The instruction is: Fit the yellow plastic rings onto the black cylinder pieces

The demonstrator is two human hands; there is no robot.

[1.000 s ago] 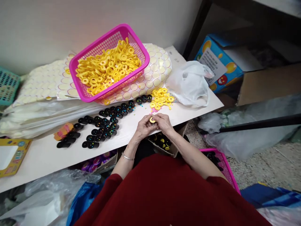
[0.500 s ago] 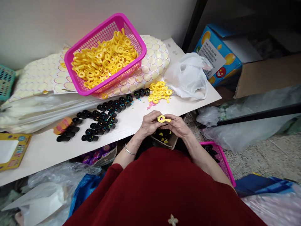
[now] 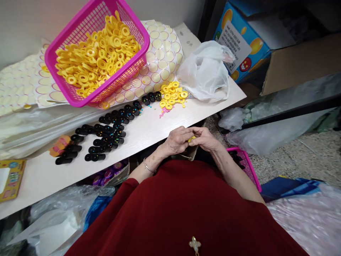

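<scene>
My left hand [image 3: 177,140] and my right hand [image 3: 204,138] meet in front of my body, just off the table's front edge. Between their fingertips is a yellow plastic ring piece [image 3: 191,139], mostly covered by the fingers. Both hands are closed around it. Beyond them on the table lies a small pile of yellow ring pieces [image 3: 172,94], with pink beads [image 3: 164,111] beside it. To the left stand rows of black cylindrical containers [image 3: 114,117], several with coloured bits inside.
A pink basket [image 3: 145,42] full of yellow pieces rests on sticker sheets [image 3: 157,51]. A white plastic bag [image 3: 206,71] sits at the table's right end, near a blue carton [image 3: 241,46]. Below right is another pink basket [image 3: 250,169] with black pieces.
The yellow ring piece, in plain view before, is now largely hidden as my fingers have closed over it and my hands have come together. The camera view has shifted.
</scene>
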